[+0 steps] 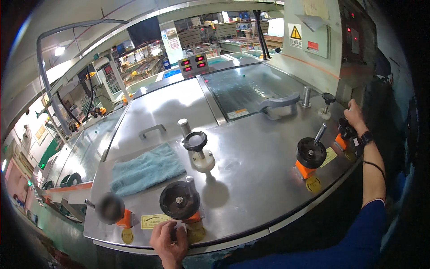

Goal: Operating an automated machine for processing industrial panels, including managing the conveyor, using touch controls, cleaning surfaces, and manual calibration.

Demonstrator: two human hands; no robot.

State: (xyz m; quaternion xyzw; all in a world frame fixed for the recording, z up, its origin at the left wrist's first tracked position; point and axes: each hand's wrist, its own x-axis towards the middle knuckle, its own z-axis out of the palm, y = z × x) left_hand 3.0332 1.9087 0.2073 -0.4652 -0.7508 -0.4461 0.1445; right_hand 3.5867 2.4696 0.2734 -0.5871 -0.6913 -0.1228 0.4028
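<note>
At the right end of the steel machine top, my right hand (355,117) is closed at the far side of a black handwheel (346,129) on an orange mount; its fingers partly hide the grip. My left hand (168,242) rests at the front edge with curled fingers, and nothing shows in them. Just beyond it stands a larger black handwheel (172,201) with a short metal handle, apart from the fingers. Another handwheel (110,208) is to its left, and one more (310,153) sits between my hands, nearer the right.
A folded blue-green towel (148,169) lies on the steel top. Upright posts with black knobs (195,141) rise behind the wheels. Farther back are a steel lid (165,107), a glass lid (251,87) with a grey handle (280,102), and a red-digit display (193,65).
</note>
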